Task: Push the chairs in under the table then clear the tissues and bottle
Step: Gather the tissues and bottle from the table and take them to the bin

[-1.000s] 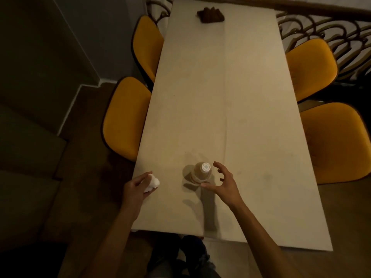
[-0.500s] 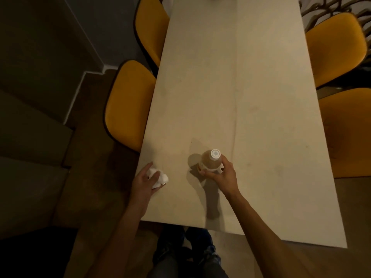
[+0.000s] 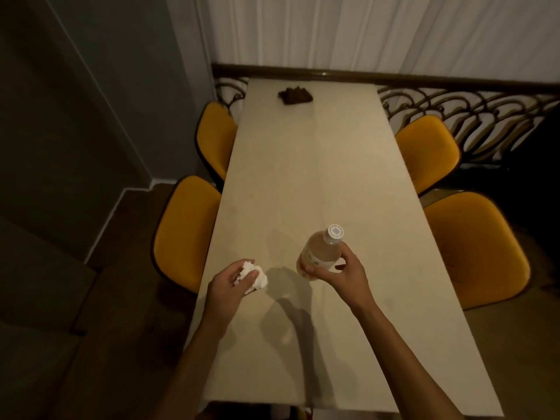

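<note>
A long pale table (image 3: 318, 165) runs away from me. My right hand (image 3: 342, 272) grips a clear bottle (image 3: 321, 253) with a white cap, lifted off the tabletop and tilted. My left hand (image 3: 231, 283) is closed around crumpled white tissues (image 3: 256, 275), held just above the table's left edge. Yellow chairs are tucked along both sides: two on the left (image 3: 181, 234) (image 3: 213, 137) and two on the right (image 3: 478, 250) (image 3: 427, 150).
A dark brown crumpled object (image 3: 295, 95) lies at the table's far end. An ornate metal railing (image 3: 472, 116) and white curtains stand behind the table. A grey wall and a dark sofa (image 3: 36, 313) are on the left.
My right hand closed on the bottle and lifted it off the table. My left hand gathered the tissues and raised them. My view tilted up toward the far end.
</note>
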A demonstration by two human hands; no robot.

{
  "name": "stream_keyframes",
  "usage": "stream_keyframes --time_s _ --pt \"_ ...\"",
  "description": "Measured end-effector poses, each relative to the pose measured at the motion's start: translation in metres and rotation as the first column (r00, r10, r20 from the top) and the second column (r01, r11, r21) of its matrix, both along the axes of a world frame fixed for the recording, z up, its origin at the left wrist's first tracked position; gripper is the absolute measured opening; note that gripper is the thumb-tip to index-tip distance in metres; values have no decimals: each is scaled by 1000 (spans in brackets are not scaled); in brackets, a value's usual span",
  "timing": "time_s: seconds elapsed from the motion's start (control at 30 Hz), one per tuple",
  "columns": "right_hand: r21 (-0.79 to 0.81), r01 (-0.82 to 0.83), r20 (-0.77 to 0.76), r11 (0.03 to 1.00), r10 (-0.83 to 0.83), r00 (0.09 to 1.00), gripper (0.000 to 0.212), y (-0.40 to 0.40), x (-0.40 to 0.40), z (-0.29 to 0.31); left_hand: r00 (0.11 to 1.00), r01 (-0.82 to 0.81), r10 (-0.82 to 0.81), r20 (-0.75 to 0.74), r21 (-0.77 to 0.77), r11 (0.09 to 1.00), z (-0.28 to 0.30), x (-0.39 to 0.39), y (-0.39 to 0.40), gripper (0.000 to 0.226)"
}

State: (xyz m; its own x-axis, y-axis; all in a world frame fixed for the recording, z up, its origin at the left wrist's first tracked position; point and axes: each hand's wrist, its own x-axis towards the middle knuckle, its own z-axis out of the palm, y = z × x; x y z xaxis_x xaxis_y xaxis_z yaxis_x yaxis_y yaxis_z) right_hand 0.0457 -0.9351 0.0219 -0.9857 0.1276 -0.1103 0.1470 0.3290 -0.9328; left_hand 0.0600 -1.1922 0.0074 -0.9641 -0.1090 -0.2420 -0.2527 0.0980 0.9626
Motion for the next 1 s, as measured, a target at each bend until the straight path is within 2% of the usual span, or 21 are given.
stream_keyframes --time_s 0.17,0.3,0.43,0.6,0.83,1.0 --pt "-42 27 -97 999 -31 995 63 17 1 51 979 120 -127 -161 -50 991 50 -20 26 24" --pt "-98 66 -150 993 -80 986 65 31 8 77 948 164 -182 -261 -89 982 79 -30 49 23" --pt "-134 122 -174 983 -145 974 65 54 25 86 925 203 -237 -298 -139 969 93 -33 76 24" --pt "-137 260 -167 956 -281 945 71 76 59 87 895 316 -336 -294 -113 942 97 -32 109 21" --pt "-147 484 -180 863 -505 844 56 73 120 88 790 554 -546 -278 -57 830 97 -30 135 21" --pt "-137 644 -162 752 -659 735 70 43 176 72 649 712 -716 -258 -127 691 91 -13 129 26"
